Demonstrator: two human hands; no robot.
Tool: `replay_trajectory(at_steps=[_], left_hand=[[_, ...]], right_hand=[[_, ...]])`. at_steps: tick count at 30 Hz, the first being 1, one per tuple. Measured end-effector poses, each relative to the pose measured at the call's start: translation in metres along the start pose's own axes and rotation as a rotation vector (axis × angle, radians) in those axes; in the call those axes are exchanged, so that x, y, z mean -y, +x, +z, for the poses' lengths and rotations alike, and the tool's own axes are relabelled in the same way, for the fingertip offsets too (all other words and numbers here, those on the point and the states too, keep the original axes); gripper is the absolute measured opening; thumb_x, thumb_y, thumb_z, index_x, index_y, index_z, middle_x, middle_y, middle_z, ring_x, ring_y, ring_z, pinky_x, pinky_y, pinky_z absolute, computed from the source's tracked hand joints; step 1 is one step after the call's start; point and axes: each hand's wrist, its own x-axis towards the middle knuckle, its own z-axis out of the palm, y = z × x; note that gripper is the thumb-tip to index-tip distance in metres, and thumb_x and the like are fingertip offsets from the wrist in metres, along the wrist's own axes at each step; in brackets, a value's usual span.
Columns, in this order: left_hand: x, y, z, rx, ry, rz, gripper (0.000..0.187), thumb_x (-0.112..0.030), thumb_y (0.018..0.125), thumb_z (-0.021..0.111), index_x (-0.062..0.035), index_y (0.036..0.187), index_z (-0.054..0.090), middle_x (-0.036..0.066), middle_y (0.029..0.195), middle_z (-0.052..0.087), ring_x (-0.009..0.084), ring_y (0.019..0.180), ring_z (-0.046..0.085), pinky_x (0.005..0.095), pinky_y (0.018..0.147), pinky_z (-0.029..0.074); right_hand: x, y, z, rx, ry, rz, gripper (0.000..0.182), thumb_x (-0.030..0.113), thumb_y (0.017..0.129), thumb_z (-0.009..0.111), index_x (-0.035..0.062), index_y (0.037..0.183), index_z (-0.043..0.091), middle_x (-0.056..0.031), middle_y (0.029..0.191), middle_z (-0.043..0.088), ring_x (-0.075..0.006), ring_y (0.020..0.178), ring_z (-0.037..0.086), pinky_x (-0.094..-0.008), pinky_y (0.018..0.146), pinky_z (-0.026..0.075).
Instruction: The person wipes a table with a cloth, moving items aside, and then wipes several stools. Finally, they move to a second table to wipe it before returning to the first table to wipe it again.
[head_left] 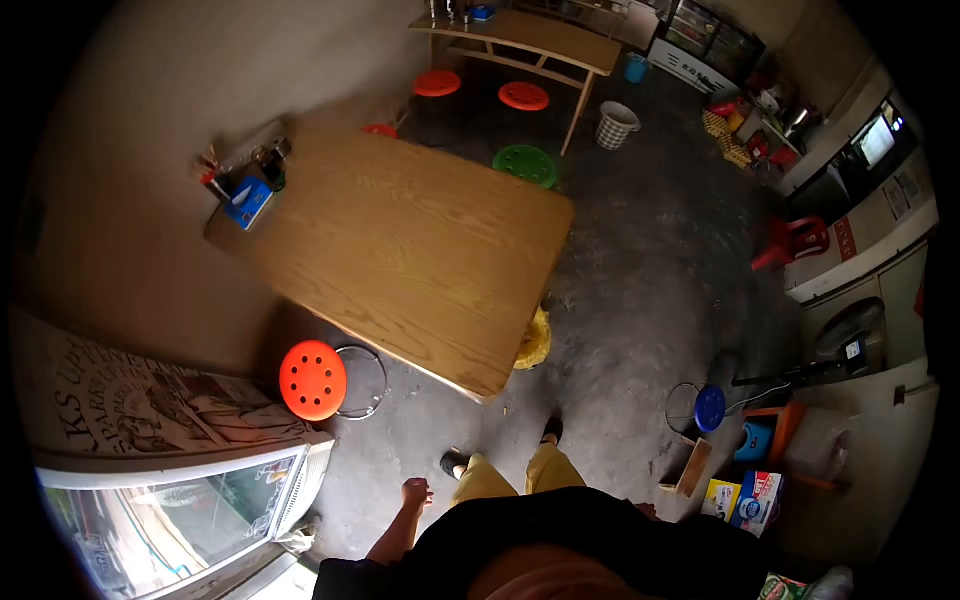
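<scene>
My left hand (417,493) hangs at my side over the grey floor, left of my yellow trousers. Its fingers are curled, and I cannot make out whether anything is in them. Only a small part of my right hand (648,510) shows past the edge of my black top; its fingers are hidden. Ahead of me stands a wooden table (420,250), touching neither hand. On its far left end are a blue tissue box (249,202) and some dark jars (272,165). An orange stool (313,380) is by the table's near left side.
A glass-fronted cooler (180,510) stands at the left. To the right are a blue stool (709,408), a wooden box (692,468), cartons (756,500) and a black fan (850,327). Farther off are a second table (520,35), a green stool (524,166) and a basket (617,125).
</scene>
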Motion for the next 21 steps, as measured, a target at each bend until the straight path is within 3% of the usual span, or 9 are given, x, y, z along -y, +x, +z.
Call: replay_trajectory(at_steps=[5, 7, 10, 14, 15, 16, 18, 19, 21], left_hand=[[-0.135, 0.011, 0.024, -0.531, -0.328, 0.507, 0.015, -0.017, 0.098, 0.052, -0.0042, 0.104, 0.058, 0.008, 0.086, 0.065, 0.0174, 0.060, 0.063, 0.0297, 0.041, 0.047], [-0.187, -0.008, 0.058, -0.608, -0.331, 0.668, 0.016, -0.018, 0.099, 0.053, -0.0043, 0.105, 0.057, 0.008, 0.086, 0.065, 0.0168, 0.061, 0.061, 0.0280, 0.042, 0.045], [-0.255, -0.031, 0.149, -0.378, -0.330, 0.698, 0.018, -0.019, 0.098, 0.055, -0.0044, 0.109, 0.057, 0.007, 0.095, 0.065, 0.0175, 0.068, 0.064, 0.0274, 0.044, 0.048], [-0.308, -0.061, 0.263, 0.050, -0.120, 0.699, 0.021, -0.017, 0.097, 0.056, -0.0043, 0.114, 0.058, 0.007, 0.102, 0.064, 0.0191, 0.078, 0.068, 0.0280, 0.048, 0.054], [-0.317, -0.063, 0.285, 0.125, -0.062, 0.713, 0.022, -0.016, 0.097, 0.057, -0.0040, 0.115, 0.058, 0.007, 0.102, 0.064, 0.0199, 0.078, 0.068, 0.0290, 0.049, 0.054], [-0.328, -0.062, 0.305, 0.195, -0.011, 0.730, 0.023, -0.016, 0.096, 0.057, -0.0037, 0.115, 0.058, 0.008, 0.102, 0.065, 0.0207, 0.078, 0.069, 0.0300, 0.049, 0.055], [-0.335, -0.035, 0.326, 0.213, 0.052, 0.710, 0.024, -0.016, 0.096, 0.058, -0.0032, 0.116, 0.059, 0.008, 0.101, 0.065, 0.0214, 0.077, 0.070, 0.0308, 0.049, 0.056], [-0.339, -0.022, 0.333, 0.212, 0.102, 0.683, 0.025, -0.016, 0.095, 0.058, -0.0028, 0.116, 0.059, 0.009, 0.101, 0.065, 0.0220, 0.075, 0.070, 0.0316, 0.049, 0.056], [-0.354, -0.026, 0.350, 0.159, 0.128, 0.593, 0.025, -0.017, 0.094, 0.057, -0.0025, 0.115, 0.060, 0.009, 0.098, 0.066, 0.0232, 0.072, 0.070, 0.0326, 0.049, 0.056]], right_hand=[[-0.011, -0.029, -0.005, -0.029, 0.458, 0.199, 0.034, 0.019, 0.085, 0.068, -0.0100, 0.103, 0.065, -0.0221, 0.093, 0.068, -0.0304, 0.081, 0.069, -0.0430, 0.065, 0.054], [-0.015, -0.017, -0.013, -0.056, 0.556, 0.201, 0.034, 0.020, 0.085, 0.068, -0.0094, 0.102, 0.065, -0.0227, 0.093, 0.068, -0.0310, 0.082, 0.069, -0.0430, 0.065, 0.054], [-0.023, 0.014, -0.032, -0.120, 0.653, 0.146, 0.035, 0.022, 0.084, 0.069, -0.0085, 0.100, 0.066, -0.0235, 0.094, 0.068, -0.0319, 0.082, 0.070, -0.0430, 0.065, 0.054], [-0.025, 0.104, -0.090, -0.360, 0.789, -0.152, 0.035, 0.024, 0.083, 0.069, -0.0072, 0.098, 0.066, -0.0247, 0.094, 0.068, -0.0331, 0.082, 0.070, -0.0430, 0.065, 0.054], [0.006, 0.119, -0.136, -0.341, 1.216, 0.237, 0.031, 0.026, 0.081, 0.068, -0.0036, 0.091, 0.067, -0.0252, 0.091, 0.069, -0.0339, 0.078, 0.071, -0.0430, 0.064, 0.054], [0.031, 0.119, -0.186, -0.428, 0.949, 0.263, 0.027, 0.023, 0.079, 0.073, 0.0003, 0.093, 0.069, -0.0157, 0.081, 0.069, -0.0309, 0.073, 0.068, -0.0430, 0.062, 0.051], [0.084, 0.087, -0.279, -0.621, 1.077, 0.000, 0.033, 0.024, 0.078, 0.074, -0.0014, 0.099, 0.070, -0.0176, 0.083, 0.071, -0.0311, 0.075, 0.068, -0.0410, 0.067, 0.053], [0.089, 0.121, -0.296, -0.707, 0.953, 0.016, 0.033, 0.026, 0.078, 0.074, 0.0016, 0.100, 0.071, -0.0177, 0.085, 0.072, -0.0312, 0.077, 0.069, -0.0412, 0.069, 0.053], [0.114, 0.141, -0.347, -0.793, 1.086, 0.125, 0.030, 0.029, 0.076, 0.075, 0.0063, 0.096, 0.072, -0.0168, 0.088, 0.072, -0.0337, 0.082, 0.069, -0.0441, 0.073, 0.054]])
